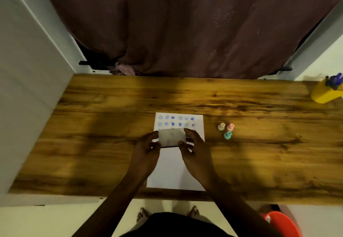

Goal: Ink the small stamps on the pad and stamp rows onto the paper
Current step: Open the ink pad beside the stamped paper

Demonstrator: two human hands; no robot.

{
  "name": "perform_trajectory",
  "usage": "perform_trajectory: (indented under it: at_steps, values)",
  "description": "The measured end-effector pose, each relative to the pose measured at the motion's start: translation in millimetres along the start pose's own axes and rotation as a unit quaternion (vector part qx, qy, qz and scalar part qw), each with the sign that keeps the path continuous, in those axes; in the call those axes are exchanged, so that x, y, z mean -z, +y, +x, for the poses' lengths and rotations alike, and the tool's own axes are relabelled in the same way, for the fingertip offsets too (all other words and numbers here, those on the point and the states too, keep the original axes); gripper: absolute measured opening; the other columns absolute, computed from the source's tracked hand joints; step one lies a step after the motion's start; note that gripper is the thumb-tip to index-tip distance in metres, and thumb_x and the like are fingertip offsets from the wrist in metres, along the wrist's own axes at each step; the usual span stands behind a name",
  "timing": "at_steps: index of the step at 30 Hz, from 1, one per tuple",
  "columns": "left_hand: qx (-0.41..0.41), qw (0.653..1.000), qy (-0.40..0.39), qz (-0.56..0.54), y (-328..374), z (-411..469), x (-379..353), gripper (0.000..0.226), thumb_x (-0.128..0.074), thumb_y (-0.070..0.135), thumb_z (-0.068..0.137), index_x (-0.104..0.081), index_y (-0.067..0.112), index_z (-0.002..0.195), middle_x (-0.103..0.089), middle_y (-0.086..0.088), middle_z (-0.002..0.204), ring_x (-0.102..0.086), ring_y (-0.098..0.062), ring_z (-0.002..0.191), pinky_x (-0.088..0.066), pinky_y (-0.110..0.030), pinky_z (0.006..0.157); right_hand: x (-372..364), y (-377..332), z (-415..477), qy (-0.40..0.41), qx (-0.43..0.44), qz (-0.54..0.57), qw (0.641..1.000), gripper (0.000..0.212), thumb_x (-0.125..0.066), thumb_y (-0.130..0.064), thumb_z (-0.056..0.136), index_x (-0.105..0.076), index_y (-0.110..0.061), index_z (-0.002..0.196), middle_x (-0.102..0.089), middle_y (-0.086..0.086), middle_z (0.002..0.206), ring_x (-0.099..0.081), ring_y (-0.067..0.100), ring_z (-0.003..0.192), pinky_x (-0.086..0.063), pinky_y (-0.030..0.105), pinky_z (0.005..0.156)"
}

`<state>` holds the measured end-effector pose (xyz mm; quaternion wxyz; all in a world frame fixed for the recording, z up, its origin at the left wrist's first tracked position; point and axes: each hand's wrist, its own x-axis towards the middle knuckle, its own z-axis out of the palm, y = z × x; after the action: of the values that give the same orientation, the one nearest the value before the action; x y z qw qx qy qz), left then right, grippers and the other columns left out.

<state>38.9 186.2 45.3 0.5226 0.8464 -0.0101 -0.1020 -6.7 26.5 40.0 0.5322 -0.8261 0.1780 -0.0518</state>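
Observation:
A white sheet of paper lies on the wooden table, with two rows of blue stamped marks along its far edge. Over the paper, just below those rows, both hands hold a small rectangular ink pad case with a pale lid and dark base. My left hand grips its left side, my right hand its right side. Three small stamps stand upright on the table to the right of the paper: a cream one, a pink one and a teal one.
A yellow cup holding blue pens stands at the table's far right corner. A dark curtain hangs behind the table and a white wall is on the left. An orange bucket sits on the floor at lower right.

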Motion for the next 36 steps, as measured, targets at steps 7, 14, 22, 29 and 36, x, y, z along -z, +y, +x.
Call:
perform_trajectory:
  at_steps: [7,14,22,29,36]
  values:
    - [0.04,0.998,0.046,0.035,-57.4,-6.8,71.4,0.039,-0.056,-0.003,0.097,-0.064,0.012,0.132,-0.065,-0.005,0.13,-0.065,-0.018,0.11,-0.048,-0.012,0.078,-78.9,-17.4,-3.3,-0.091,0.022,-0.02,0.995,0.055,-0.07,-0.015,0.093,-0.049,-0.026,0.142,-0.055,-0.003,0.144,-0.057,0.013,0.128,-0.053,0.02,0.099]
    - [0.068,0.993,0.05,0.08,-102.4,-9.0,111.1,0.04,-0.06,0.0,0.095,-0.062,0.01,0.133,-0.066,-0.004,0.125,-0.063,-0.012,0.101,-0.046,-0.008,0.078,-135.8,-23.4,-10.5,-0.132,0.024,-0.082,0.987,0.054,-0.069,-0.015,0.092,-0.048,-0.024,0.142,-0.055,0.0,0.144,-0.05,0.02,0.136,-0.042,0.026,0.11]
    - [0.057,0.994,0.001,0.092,-126.1,-6.7,118.3,0.04,-0.067,0.001,0.092,-0.064,0.014,0.13,-0.062,0.009,0.113,-0.063,-0.01,0.105,-0.047,0.001,0.073,-157.6,-16.8,-13.9,-0.143,0.005,-0.125,0.982,0.061,-0.071,-0.016,0.092,-0.044,-0.025,0.146,-0.05,0.001,0.149,-0.047,0.023,0.14,-0.042,0.039,0.114]
    - [0.019,0.981,-0.015,0.192,-133.3,2.3,120.0,0.043,-0.074,0.015,0.088,-0.064,0.011,0.13,-0.064,-0.012,0.13,-0.065,-0.028,0.116,-0.05,-0.023,0.091,-157.4,-15.3,-11.0,-0.142,0.006,-0.13,0.981,0.063,-0.073,-0.015,0.09,-0.044,-0.022,0.146,-0.051,0.001,0.149,-0.046,0.023,0.141,-0.042,0.041,0.114]
    - [-0.145,0.936,-0.06,0.315,-122.2,16.2,121.6,0.059,-0.079,0.021,0.078,-0.062,0.021,0.135,-0.06,-0.005,0.138,-0.051,-0.03,0.128,-0.053,-0.038,0.096,-154.6,-16.1,-10.1,-0.129,0.005,-0.139,0.982,0.066,-0.076,-0.023,0.087,-0.046,-0.019,0.146,-0.052,0.001,0.148,-0.046,0.022,0.14,-0.038,0.039,0.118]
